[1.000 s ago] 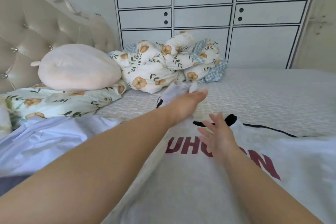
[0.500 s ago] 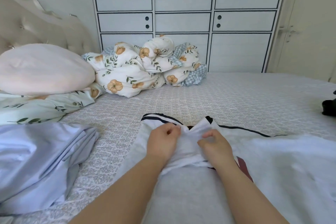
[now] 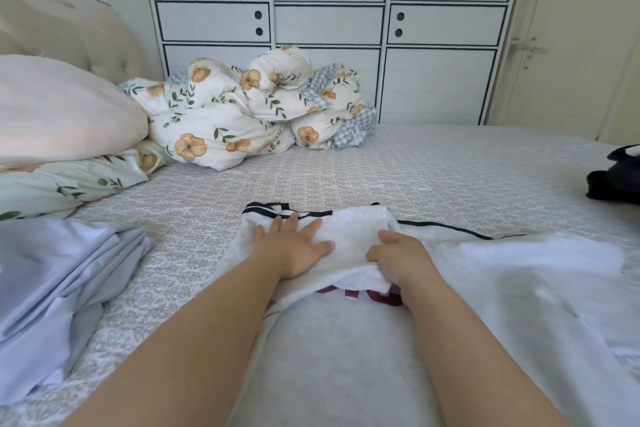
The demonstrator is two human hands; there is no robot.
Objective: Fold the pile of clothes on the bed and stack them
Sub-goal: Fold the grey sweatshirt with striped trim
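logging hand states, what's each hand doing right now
Left hand: open, fingers flat on the white shirt.
Right hand: fingers curled, gripping the shirt's folded edge.

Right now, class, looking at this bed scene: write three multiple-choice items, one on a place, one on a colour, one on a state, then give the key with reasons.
1. Where does the light blue garment lie?
A. left of the white shirt
B. on the pillow
C. against the wardrobe

2. What colour is the lettering on the white shirt?
A. green
B. dark red
C. yellow

3. How is the left hand?
A. flat, pressing the folded sleeve
B. lifted off the bed
C. gripping the pillow

Key: 1 A, it lies on the sheet at the person's left; 2 B, maroon letters show under the fold; 3 A, its fingers are spread on the cloth, while the right hand curls over the fold's edge.
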